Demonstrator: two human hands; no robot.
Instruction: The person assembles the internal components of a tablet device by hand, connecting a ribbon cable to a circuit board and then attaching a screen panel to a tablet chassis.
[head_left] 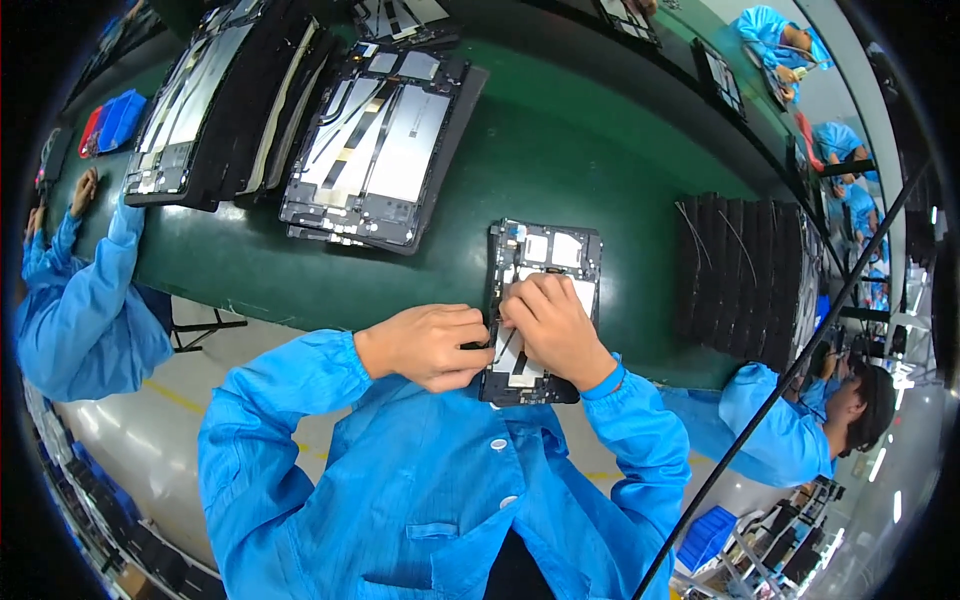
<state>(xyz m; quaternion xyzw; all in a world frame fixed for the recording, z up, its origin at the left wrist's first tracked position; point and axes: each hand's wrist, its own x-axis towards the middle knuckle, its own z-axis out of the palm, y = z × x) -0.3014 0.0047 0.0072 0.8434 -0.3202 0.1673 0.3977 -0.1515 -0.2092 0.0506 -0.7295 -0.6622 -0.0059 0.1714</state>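
An opened tablet (512, 375) lies on the green table in front of me, its silver battery area, dark boards and cables bare. Bent fingers of my left hand (430, 345) close on the tablet's left edge. Over the middle of the tablet, my right hand (555, 325) has its fingers curled together in a pinch. Whatever is between those fingertips is hidden beneath the hand. A thin dark cable (505, 345) shows on the tablet between my two hands.
Opened tablets form a stack (400, 150) at the far left, beside a taller pile (190, 120). A row of black slabs (735, 270) stands on the right. Blue-sleeved people sit at left (90, 310) and right (775, 420). A black cord (770, 400) crosses the right side. A blue bin (122, 118) stands far left.
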